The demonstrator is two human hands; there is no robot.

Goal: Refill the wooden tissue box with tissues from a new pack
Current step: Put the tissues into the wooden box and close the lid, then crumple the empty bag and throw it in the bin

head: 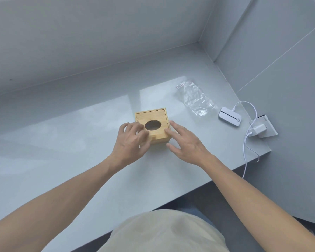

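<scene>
A square wooden tissue box (156,117) with an oval hole in its lid stands in the middle of the grey table (62,142). The hole looks dark, and no tissue shows through it. My left hand (132,140) rests on the box's near left corner, fingers curled over the lid edge. My right hand (184,142) lies against the box's right side with its fingers spread, the index finger along the upper right edge. A crumpled clear plastic wrapper (195,99) lies flat to the back right of the box and looks empty.
A small white device (229,116) sits right of the wrapper, its white cable (247,142) running to a charger plugged into a socket (263,127) on the table. Grey walls close the back and right. The table's near edge runs diagonally.
</scene>
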